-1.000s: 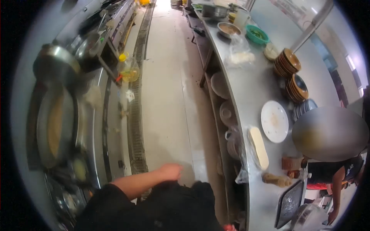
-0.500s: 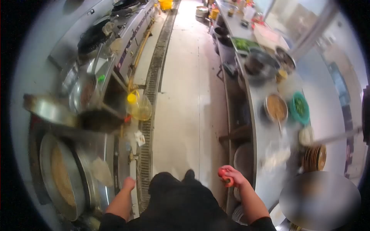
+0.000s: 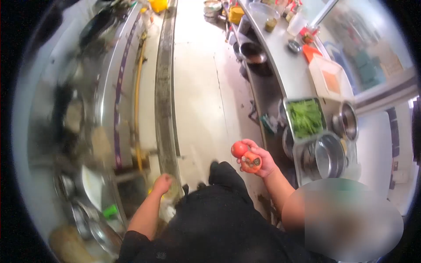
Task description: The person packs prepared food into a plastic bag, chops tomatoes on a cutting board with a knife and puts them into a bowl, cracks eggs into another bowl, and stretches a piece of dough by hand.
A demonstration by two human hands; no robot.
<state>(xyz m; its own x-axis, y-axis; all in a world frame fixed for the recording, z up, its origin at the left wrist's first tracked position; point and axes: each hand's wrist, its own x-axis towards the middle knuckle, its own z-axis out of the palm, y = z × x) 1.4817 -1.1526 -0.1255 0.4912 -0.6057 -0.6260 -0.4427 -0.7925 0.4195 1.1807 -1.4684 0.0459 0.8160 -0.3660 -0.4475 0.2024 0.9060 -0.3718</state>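
Observation:
Two red tomatoes are gripped together in my right hand (image 3: 261, 160), held out over the walkway beside the right-hand counter. One tomato (image 3: 239, 149) is smooth and round; the other tomato (image 3: 251, 162) turns a dark, rough stem end upward. Fingers wrap their far side. My left hand (image 3: 162, 183) hangs low at the left of my body, curled closed, and nothing shows in it. Below that hand, a pale yellowish container (image 3: 174, 189) is partly hidden.
A floor drain channel (image 3: 165, 83) runs along the left side of the tiled walkway (image 3: 197, 96). On the right counter (image 3: 280, 65) stand a tray of green vegetables (image 3: 305, 118), a metal pot (image 3: 330, 155) and a white tub (image 3: 331, 78). Left, the stove line (image 3: 109, 87) is blurred.
I have moved forward along the walkway, so the green vegetables and pots are much closer. My right hand has risen with the tomatoes; my left hand, still closed, is higher in view.

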